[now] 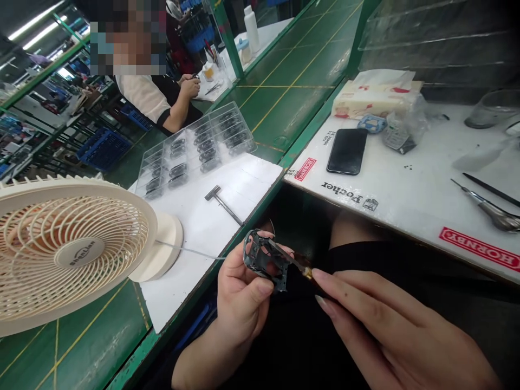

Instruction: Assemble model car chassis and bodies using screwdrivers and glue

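Observation:
My left hand [246,295] pinches a small dark model car body shell [258,254] with open window gaps, held above my lap. My right hand [365,314] grips a slim dark-handled tool [307,272] with a brass collar between thumb and fingers. Its thin tip reaches the shell's upper edge; whether it is a blade or a brush, and whether it touches, I cannot tell. Left of the hands, a metal T-shaped tool [222,205] lies on the white sheet [190,216].
A beige fan [81,252] stands at left, near a clear compartment tray [199,146] of dark parts. On the right bench lie a phone [347,151], a tissue pack [374,97], pliers [487,206] and a clear cup [495,108]. A co-worker [150,97] sits beyond the tray.

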A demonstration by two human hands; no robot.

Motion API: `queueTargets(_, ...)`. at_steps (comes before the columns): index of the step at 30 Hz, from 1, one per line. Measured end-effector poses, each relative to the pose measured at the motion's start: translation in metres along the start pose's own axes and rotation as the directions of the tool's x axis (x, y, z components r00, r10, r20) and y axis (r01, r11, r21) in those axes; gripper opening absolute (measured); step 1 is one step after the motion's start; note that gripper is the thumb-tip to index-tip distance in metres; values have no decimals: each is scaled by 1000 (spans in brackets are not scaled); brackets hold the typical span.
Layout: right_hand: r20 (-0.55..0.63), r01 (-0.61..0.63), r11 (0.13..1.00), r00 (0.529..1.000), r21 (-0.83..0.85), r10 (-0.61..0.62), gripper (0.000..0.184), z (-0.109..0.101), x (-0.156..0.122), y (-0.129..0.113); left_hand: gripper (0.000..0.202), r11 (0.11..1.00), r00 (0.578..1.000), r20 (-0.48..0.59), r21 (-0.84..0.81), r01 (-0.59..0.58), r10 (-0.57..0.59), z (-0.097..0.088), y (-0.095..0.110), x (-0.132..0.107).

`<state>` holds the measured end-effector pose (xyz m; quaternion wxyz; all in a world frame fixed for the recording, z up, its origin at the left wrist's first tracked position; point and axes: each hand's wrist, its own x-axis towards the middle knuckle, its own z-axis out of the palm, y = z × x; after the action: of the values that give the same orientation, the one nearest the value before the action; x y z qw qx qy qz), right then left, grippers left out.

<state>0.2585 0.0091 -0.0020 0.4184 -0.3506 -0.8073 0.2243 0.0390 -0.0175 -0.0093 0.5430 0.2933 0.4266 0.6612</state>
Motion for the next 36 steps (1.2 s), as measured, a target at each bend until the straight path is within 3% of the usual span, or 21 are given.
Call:
queueTargets(8,-12,-11,1000,1000,18,12,51,7,-9,-3,45,998,998,-34,18,-56,57,6,1,3)
queueTargets(15,-42,-67,996,997,61,69,53,11,-1,-13,48,993,993,6,28,-118,118,2,-4,2)
queueTargets(17,-43,-66,997,997,51,68,50,10,1,-13,52,983,983,31,38,-180,179,-1,-9,3)
queueTargets(22,-85,64,998,994,-21,-66,47,11,1,-6,65,915,933,109,186,-358,343,-17,-21,2)
queueTargets(27,-80,38,997,996,-74,-44,46,8,-2,-8,67,866,915,146,295,-404,377,-26,-25,-1)
queueTargets(31,-45,38,997,998,-65,-41,46,6,-1,-10,67,853,898,170,281,-439,406,-25,-26,0)
queueTargets(36,-100,55,998,993,-40,-59,43,11,0,-8,64,840,890,156,294,-456,428,-27,-27,1)
